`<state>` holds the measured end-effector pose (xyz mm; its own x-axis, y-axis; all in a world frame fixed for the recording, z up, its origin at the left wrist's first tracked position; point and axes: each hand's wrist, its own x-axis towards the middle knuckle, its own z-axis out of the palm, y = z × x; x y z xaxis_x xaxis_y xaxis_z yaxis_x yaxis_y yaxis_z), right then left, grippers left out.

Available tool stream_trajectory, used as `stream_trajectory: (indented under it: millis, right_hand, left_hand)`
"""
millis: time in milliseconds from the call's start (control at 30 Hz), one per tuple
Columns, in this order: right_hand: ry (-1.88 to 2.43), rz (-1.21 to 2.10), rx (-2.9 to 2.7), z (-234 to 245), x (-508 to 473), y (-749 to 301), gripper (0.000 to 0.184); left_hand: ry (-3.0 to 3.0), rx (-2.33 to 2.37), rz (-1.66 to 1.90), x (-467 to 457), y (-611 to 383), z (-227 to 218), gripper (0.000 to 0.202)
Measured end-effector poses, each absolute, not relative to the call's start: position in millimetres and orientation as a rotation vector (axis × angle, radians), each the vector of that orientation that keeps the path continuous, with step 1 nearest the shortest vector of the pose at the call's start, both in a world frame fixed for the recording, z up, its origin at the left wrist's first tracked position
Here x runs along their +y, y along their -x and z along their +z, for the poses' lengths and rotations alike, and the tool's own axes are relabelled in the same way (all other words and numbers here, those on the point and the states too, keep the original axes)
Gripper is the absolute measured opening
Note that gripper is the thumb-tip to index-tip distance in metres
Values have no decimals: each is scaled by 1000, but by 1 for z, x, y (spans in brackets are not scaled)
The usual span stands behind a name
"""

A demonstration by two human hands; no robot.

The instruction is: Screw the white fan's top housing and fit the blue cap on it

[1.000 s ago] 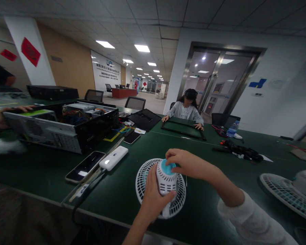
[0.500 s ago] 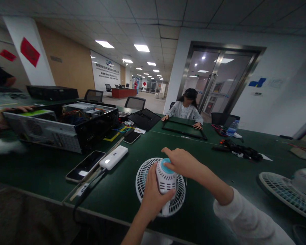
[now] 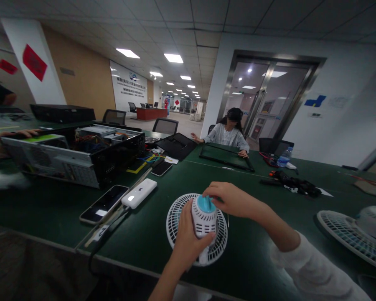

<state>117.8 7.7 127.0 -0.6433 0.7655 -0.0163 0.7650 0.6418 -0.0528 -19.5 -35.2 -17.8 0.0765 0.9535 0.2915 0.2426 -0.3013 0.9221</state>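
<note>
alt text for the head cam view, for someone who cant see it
The left hand wraps and the right hand rests on the blue-capped white motor housing of a small fan, its round grille lying on a green table. An open computer case sits to the left; a seated person faces across the table.

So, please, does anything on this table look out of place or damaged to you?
The desktop computer case lies on its side with its cover off, and coloured wires sit loose beside it on the green table, which looks untidy.

The right hand (image 3: pixel 230 200) has closed over the blue cap (image 3: pixel 206 204); a co-worker's hand (image 3: pixel 193 137) left the black frame (image 3: pixel 227 164).
</note>
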Motion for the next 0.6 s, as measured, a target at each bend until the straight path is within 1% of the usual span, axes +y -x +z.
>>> stream_trajectory:
  millis: [167,367,533,600]
  right_hand:
    - [1141,82,-2909,127,12,-126,23]
    - [1224,-63,-2994,128,11,-120,23]
    - [1310,-176,-3003,129,7,-112,17]
    - [1360,-236,-2985,127,7,-108,17]
  left_hand:
    - [-1638,1229,1224,-35,21,-19,85]
    - [-1646,1224,1270,-33,20,-23,85]
    - [-1652,1228,1255,-32,20,-24,86]
    - [-1647,1235,1257,-33,19,-24,86]
